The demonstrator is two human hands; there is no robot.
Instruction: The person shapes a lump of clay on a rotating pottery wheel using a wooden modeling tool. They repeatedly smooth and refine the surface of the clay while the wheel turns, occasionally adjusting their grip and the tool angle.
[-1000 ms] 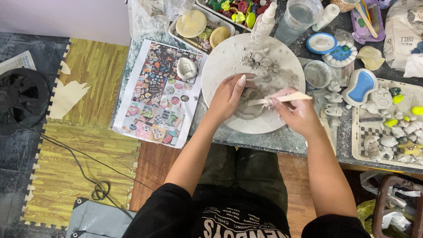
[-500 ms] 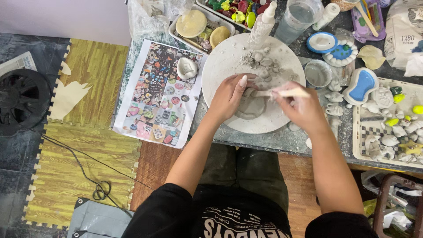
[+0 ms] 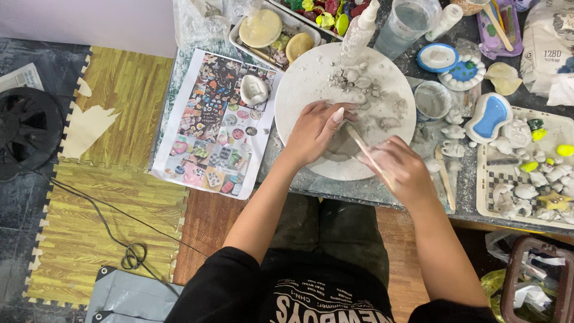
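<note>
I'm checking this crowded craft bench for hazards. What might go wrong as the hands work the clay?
The right hand works a thin wooden stick close to the left hand, so it might jab a finger. The tall white squeeze bottle stands at the round white board's edge and could tip.

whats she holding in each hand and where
The right hand grips a thin wooden stick by its near end; the left hand presses on grey clay.
</note>
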